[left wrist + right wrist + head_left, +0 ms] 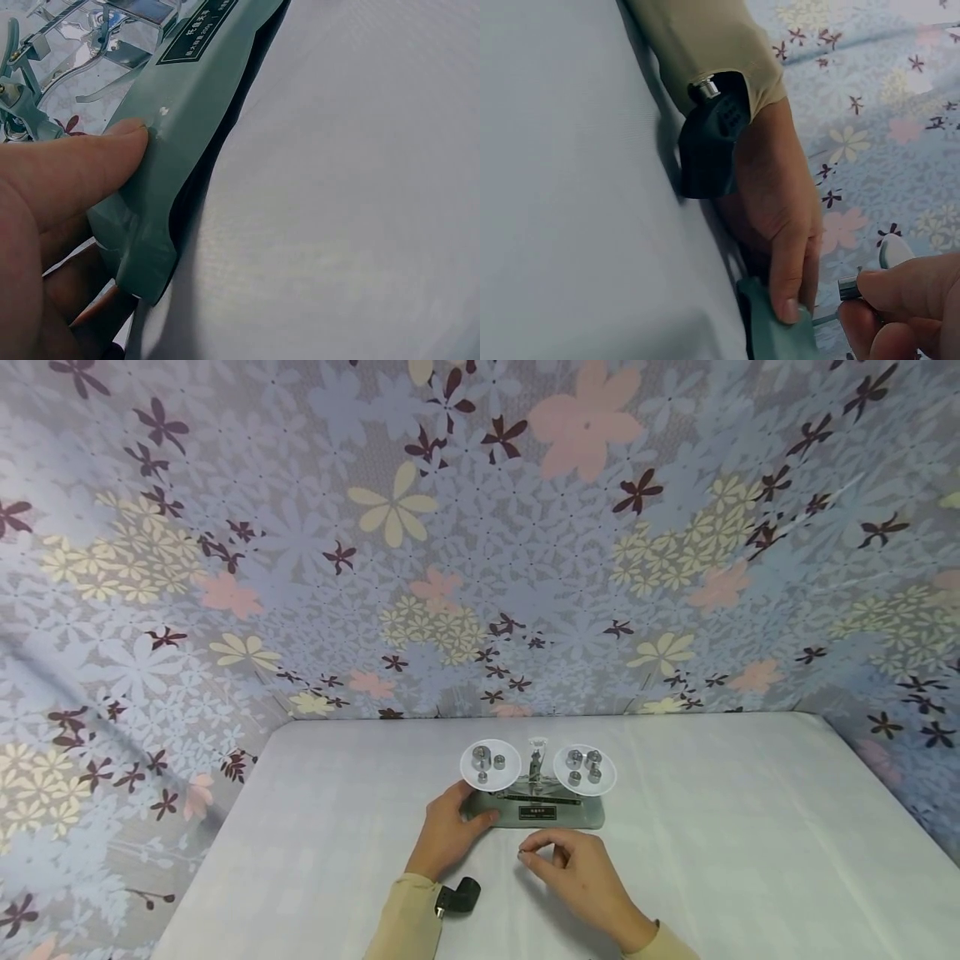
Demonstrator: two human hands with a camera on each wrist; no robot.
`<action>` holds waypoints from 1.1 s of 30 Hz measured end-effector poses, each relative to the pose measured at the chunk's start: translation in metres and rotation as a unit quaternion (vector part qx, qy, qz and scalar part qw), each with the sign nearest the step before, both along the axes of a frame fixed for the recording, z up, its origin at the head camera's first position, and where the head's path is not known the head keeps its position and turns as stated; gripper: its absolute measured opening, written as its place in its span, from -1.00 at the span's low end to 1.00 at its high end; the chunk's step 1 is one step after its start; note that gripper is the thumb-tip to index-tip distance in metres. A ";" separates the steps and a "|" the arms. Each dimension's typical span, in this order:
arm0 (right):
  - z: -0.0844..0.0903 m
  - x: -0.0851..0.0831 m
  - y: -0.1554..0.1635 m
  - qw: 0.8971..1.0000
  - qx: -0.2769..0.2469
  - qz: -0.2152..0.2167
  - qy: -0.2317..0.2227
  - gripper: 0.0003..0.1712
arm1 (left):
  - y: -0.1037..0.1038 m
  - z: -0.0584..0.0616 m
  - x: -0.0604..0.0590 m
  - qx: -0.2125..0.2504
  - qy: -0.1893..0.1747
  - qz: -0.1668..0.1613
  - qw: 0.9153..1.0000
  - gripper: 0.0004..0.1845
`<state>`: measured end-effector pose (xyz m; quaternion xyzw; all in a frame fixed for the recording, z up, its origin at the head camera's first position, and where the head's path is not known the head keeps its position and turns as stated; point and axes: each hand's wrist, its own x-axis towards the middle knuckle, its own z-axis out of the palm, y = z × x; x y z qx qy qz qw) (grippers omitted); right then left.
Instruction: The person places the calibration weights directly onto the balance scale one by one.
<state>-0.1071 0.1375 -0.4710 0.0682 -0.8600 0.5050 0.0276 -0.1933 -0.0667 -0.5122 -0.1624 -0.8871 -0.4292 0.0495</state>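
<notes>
Small cylindrical silver metal weight [847,287] pinched at the tips of the right hand [581,875], just in front of the grey-green balance scale [536,810] with two clear round pans. Likely dense for its size, smooth and slippery, easily dropped; best taken by its sides between thumb and forefinger, as here. Right grip clamped on the weight, remaining fingers loosely curled. Left hand [450,835] beside it, thumb [82,169] pressed on the scale's base, fingers seemingly wrapped round its end. More silver weights [583,764] on both pans, beyond the grip, on the white worktop [750,843].
</notes>
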 end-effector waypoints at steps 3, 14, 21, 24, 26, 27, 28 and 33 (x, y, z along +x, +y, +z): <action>0.002 -0.002 -0.001 1.000 -0.001 0.003 0.016 -0.92 | -0.001 0.000 0.001 0.001 0.001 -0.001 1.000 -0.39; 0.013 -0.008 -0.006 0.999 -0.016 -0.007 0.048 -0.87 | -0.002 0.000 0.002 0.003 0.008 -0.002 1.000 -0.40; 0.021 -0.010 -0.008 0.998 -0.032 -0.011 0.059 -0.88 | -0.001 0.000 0.003 0.002 0.007 -0.002 1.000 -0.39; 0.024 -0.011 -0.009 0.997 -0.038 -0.013 0.064 -0.88 | -0.001 -0.001 0.003 0.002 0.005 0.000 1.000 -0.40; 0.026 -0.011 -0.010 0.997 -0.043 -0.012 0.068 -0.87 | -0.001 -0.001 0.002 0.002 0.004 0.000 1.000 -0.39; 0.027 -0.011 -0.010 0.997 -0.043 -0.012 0.070 -0.86 | -0.001 -0.001 0.002 0.001 0.003 0.001 1.000 -0.39; 0.028 -0.011 -0.010 0.996 -0.044 -0.011 0.072 -0.86 | -0.001 -0.001 0.002 0.001 0.003 0.001 1.000 -0.39; 0.032 -0.014 -0.010 0.995 -0.048 -0.008 0.084 -0.84 | 0.000 0.000 0.001 0.001 0.004 0.000 1.000 -0.40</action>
